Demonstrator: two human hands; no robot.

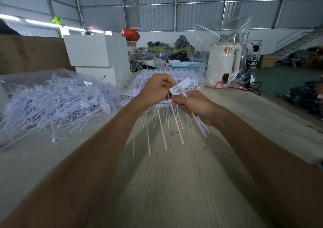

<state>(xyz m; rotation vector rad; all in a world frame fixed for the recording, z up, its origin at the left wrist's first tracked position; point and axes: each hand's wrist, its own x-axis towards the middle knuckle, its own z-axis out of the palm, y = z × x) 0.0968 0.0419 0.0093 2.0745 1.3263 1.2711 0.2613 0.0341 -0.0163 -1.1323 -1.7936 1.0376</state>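
Just above the table (174,184), a white tag (180,87) sits between the two hands, its flat label tilted up to the right and slightly blurred. The left hand (157,88) is at its left edge, fingers curled and pinching it. The right hand (194,105) is just below and to the right, gripping a bundle (176,123) of thin white ties, with the thumb against the tag's lower end. The bundle's tails fan out toward the near side, clear of the table.

A clear bag (52,98) heaped with more ties lies to the left, and another pile (143,77) lies just beyond the hands. Farther off stand white boxes (97,53), a blue basket (188,66) and a white appliance (223,63) wrapped in plastic.
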